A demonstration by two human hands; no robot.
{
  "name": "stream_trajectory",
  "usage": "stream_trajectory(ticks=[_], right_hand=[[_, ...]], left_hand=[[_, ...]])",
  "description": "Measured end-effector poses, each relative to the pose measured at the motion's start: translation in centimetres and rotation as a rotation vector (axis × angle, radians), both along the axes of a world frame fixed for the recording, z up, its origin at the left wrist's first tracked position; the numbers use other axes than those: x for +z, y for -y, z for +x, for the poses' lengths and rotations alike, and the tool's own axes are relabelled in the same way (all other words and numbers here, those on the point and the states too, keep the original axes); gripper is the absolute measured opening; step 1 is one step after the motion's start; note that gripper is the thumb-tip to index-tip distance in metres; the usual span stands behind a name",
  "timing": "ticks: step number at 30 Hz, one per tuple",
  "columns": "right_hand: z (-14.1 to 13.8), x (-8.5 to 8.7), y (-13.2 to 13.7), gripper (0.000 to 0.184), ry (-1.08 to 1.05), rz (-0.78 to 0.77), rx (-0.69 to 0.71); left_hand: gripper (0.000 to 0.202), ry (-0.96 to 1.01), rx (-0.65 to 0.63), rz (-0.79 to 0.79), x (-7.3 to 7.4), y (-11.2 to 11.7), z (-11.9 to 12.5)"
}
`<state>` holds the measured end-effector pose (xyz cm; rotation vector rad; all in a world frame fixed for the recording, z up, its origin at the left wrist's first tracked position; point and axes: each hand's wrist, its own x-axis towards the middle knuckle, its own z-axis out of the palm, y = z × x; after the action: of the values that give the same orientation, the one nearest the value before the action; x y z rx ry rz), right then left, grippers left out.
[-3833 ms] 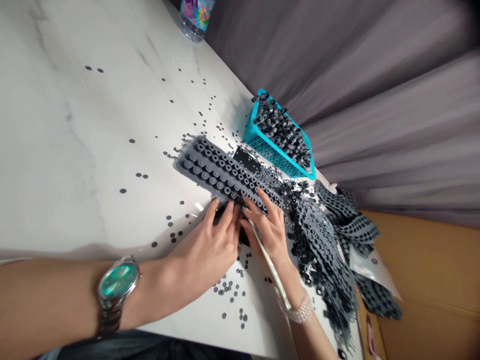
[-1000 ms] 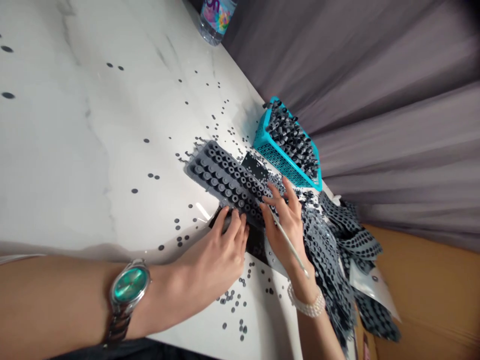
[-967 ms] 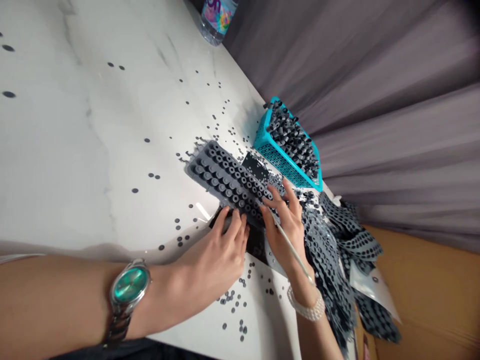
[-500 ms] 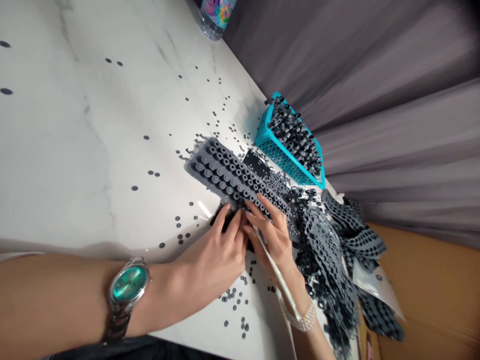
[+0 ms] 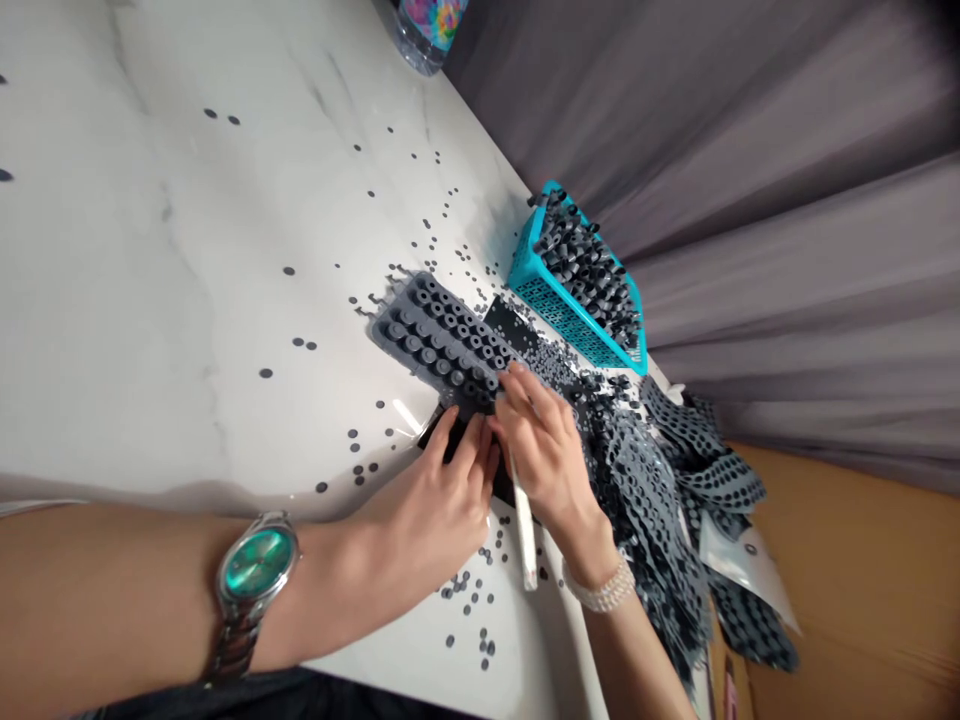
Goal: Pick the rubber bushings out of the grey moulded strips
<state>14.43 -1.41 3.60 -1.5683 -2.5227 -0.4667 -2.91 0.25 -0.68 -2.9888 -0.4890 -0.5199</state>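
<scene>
A grey rubber strip (image 5: 442, 340) studded with rows of small tubular pieces lies on the white marble table (image 5: 150, 280). My left hand (image 5: 439, 500), with a teal-faced watch on its wrist, lies flat with fingers stretched, pressing the strip's near end. My right hand (image 5: 544, 445), with a pearl bracelet on its wrist, has its fingers curled around a thin white stick (image 5: 523, 520) and pinches at the strip's studs beside my left fingertips.
A teal basket (image 5: 581, 275) full of small grey tubes stands behind the strip. A heap of punched grey rubber strips (image 5: 675, 480) lies to the right. Small black discs are scattered over the table. A water bottle (image 5: 431, 30) stands at the far edge. A grey curtain hangs behind.
My right hand has shifted left along the strip toward my left fingertips and curled over it; the white stick now points down toward me. My left hand stays pressed on the strip.
</scene>
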Motion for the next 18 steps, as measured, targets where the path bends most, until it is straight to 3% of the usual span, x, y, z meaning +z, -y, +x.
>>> stream_trajectory(ticks=[3, 8, 18], right_hand=[[0.4, 0.5, -0.4, 0.026, -0.137, 0.067, -0.114], [0.7, 0.5, -0.4, 0.022, -0.215, 0.034, -0.193], [-0.7, -0.1, -0.4, 0.018, -0.271, -0.076, -0.065]], left_hand=[[0.048, 0.004, 0.006, 0.014, -0.4, 0.0, 0.1], [0.049, 0.01, 0.027, -0.001, -0.6, 0.3, 0.1], [0.043, -0.01, -0.029, -0.007, 0.1, 0.1, -0.1]])
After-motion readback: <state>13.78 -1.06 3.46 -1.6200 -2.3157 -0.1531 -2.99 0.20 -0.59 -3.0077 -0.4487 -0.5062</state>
